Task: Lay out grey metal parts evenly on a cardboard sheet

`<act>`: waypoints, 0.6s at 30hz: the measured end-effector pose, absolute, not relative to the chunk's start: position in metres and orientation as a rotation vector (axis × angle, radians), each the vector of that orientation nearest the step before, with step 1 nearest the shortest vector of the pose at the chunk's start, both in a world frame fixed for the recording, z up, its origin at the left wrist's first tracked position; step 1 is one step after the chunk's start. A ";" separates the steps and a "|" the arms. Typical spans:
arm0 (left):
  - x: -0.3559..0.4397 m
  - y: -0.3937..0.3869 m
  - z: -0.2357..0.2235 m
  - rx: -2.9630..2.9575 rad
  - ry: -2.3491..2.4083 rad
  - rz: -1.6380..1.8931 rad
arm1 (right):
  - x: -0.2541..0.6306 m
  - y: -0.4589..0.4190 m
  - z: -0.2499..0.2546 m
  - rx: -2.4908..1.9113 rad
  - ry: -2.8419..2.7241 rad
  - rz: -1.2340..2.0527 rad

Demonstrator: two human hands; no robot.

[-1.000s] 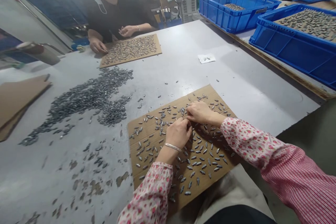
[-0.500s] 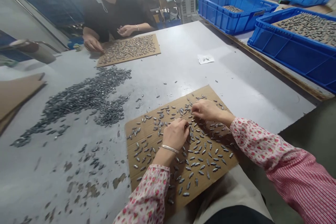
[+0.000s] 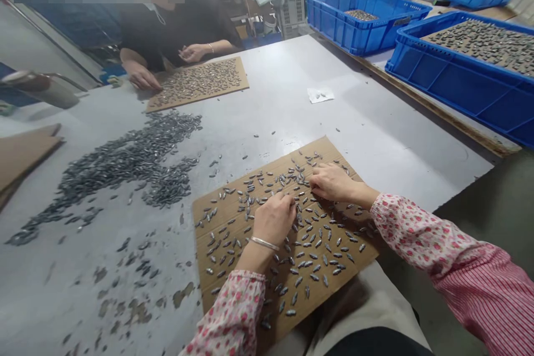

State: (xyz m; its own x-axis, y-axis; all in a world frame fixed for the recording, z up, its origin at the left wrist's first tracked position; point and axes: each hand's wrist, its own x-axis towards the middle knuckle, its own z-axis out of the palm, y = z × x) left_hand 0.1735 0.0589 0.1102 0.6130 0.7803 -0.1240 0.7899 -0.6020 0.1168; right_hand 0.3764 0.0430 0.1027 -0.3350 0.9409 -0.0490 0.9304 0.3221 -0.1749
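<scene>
Small grey spindle-shaped metal pieces lie spread over a brown cardboard sheet in front of me. My left hand, with a silver bangle at the wrist, rests over the sheet's middle. Its fingers are curled together at the tips, and whatever they pinch is hidden. My right hand is just to the right and farther off, low over the sheet, fingers bent and closed among the pieces. Whether a piece sits in its fingertips I cannot make out. Pieces lie closer together near the sheet's far edge.
A large heap of the same pieces covers the table's left. Across the table a person's hands work at another filled cardboard sheet. Blue crates stand along the right. Cardboard lies at far left; a white scrap lies beyond my sheet.
My right hand has shifted slightly nearer and to the right over the sheet. My left hand stays almost in place. The whole view has moved a little.
</scene>
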 end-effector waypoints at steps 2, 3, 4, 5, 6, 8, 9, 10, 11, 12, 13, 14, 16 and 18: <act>0.173 0.059 0.111 2.668 1.298 -0.080 | 0.375 0.043 0.104 -1.800 -2.479 0.257; 0.173 0.059 0.111 2.658 1.296 -0.076 | 0.375 0.042 0.104 -1.803 -2.466 0.267; 0.173 0.059 0.110 2.648 1.299 -0.075 | 0.374 0.043 0.104 -1.793 -2.457 0.288; 0.173 0.059 0.110 2.639 1.304 -0.076 | 0.373 0.043 0.103 -1.771 -2.453 0.316; 0.174 0.059 0.110 2.635 1.311 -0.079 | 0.372 0.043 0.102 -1.736 -2.458 0.345; 0.175 0.059 0.109 2.641 1.327 -0.089 | 0.368 0.044 0.099 -1.658 -2.483 0.382; 0.176 0.058 0.108 2.649 1.337 -0.092 | 0.365 0.044 0.098 -1.629 -2.498 0.386; 0.176 0.058 0.107 2.658 1.346 -0.091 | 0.362 0.044 0.097 -1.610 -2.512 0.386; 0.176 0.059 0.105 2.668 1.351 -0.084 | 0.359 0.045 0.097 -1.601 -2.525 0.384; 0.175 0.059 0.103 2.677 1.352 -0.068 | 0.356 0.045 0.097 -1.603 -2.535 0.383; 0.173 0.059 0.102 2.681 1.349 -0.042 | 0.354 0.045 0.098 -1.609 -2.544 0.383; 0.171 0.060 0.100 2.675 1.342 -0.012 | 0.352 0.045 0.100 -1.619 -2.555 0.384; 0.167 0.063 0.099 2.641 1.327 0.054 | 0.351 0.044 0.106 -1.653 -2.570 0.387; 0.163 0.065 0.100 2.597 1.327 0.099 | 0.353 0.043 0.111 -1.705 -2.559 0.400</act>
